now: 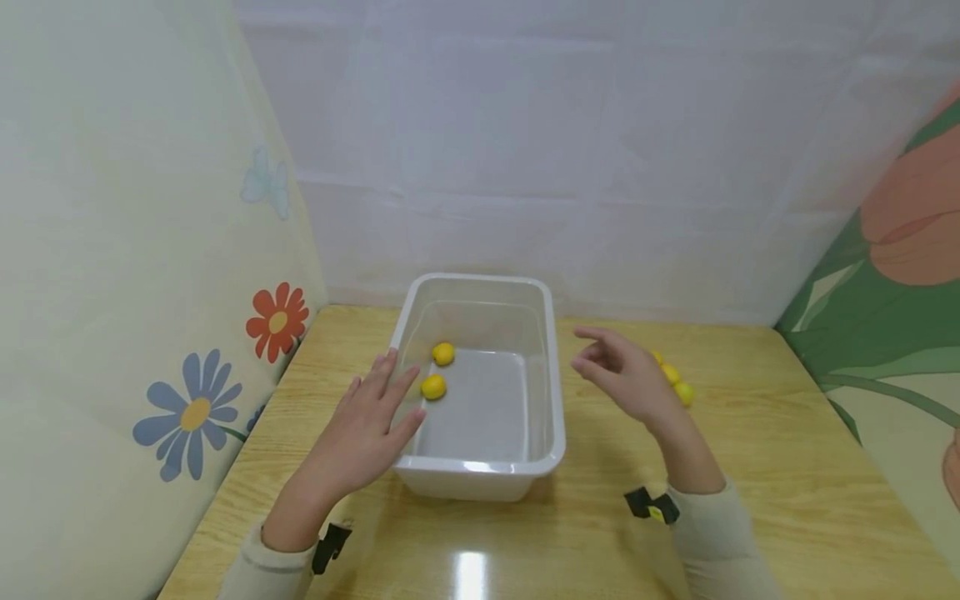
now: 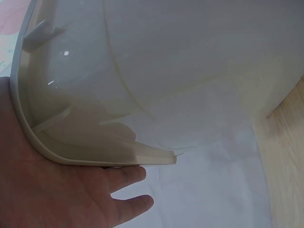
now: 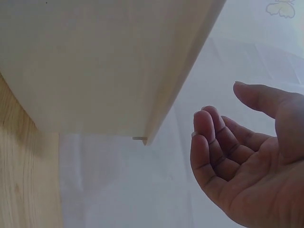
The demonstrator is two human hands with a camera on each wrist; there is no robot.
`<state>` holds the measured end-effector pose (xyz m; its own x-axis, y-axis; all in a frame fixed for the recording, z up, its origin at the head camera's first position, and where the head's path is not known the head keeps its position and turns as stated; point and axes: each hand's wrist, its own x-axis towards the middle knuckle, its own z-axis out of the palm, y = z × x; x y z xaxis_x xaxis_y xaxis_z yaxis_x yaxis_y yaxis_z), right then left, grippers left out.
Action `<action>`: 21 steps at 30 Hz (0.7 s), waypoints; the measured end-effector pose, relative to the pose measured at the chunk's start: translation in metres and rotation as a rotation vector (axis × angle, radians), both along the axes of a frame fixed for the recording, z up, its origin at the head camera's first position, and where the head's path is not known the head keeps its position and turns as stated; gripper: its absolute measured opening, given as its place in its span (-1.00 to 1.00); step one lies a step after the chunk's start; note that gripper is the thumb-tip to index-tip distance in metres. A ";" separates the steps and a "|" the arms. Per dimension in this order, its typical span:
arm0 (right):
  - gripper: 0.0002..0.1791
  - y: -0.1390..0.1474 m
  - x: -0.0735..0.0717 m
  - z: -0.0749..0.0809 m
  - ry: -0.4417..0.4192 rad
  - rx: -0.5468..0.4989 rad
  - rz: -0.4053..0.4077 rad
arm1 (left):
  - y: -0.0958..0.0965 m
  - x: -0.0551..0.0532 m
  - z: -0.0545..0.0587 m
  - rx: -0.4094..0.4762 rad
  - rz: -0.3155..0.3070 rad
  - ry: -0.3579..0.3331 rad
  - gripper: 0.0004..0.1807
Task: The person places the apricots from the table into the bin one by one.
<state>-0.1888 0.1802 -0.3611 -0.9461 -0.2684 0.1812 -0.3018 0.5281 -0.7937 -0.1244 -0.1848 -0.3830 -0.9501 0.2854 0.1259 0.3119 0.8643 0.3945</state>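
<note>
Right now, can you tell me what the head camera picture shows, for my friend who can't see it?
A white plastic tub sits on a wooden table with two small yellow fruits inside. The left hand lies flat on the tub's left rim, and the right hand hovers empty, loosely curled, beside its right wall. More yellow fruits lie on the table behind that hand.

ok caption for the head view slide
Left hand on the bin's rim, right hand open beside it, two yellow fruits inside.

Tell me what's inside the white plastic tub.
Inside the tub lie two small yellow fruits, near its left wall, apart from each other. The left hand rests on the left rim and covers part of that corner, so anything beneath it cannot be seen.
</note>
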 end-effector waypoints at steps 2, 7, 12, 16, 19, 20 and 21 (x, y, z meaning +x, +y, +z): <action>-0.43 0.004 0.001 -0.001 0.006 0.011 -0.008 | 0.000 0.000 0.000 0.001 0.000 0.001 -0.28; -0.42 0.015 0.000 -0.004 0.005 0.053 -0.040 | 0.000 0.000 -0.002 0.001 0.002 0.003 -0.28; -0.41 0.029 0.001 -0.009 -0.011 0.080 -0.070 | -0.001 -0.001 -0.003 0.004 0.002 0.006 -0.27; -0.37 0.040 0.003 -0.010 -0.034 0.076 -0.096 | -0.001 -0.001 -0.003 0.006 0.003 0.011 -0.27; -0.33 0.050 0.006 -0.008 -0.048 0.090 -0.125 | 0.000 -0.001 -0.004 0.007 0.007 0.010 -0.29; -0.32 0.053 0.007 -0.008 -0.053 0.094 -0.134 | 0.000 -0.001 -0.004 0.006 0.007 0.010 -0.29; -0.30 0.057 0.008 -0.007 -0.056 0.102 -0.143 | 0.000 -0.001 -0.004 0.006 0.008 0.011 -0.29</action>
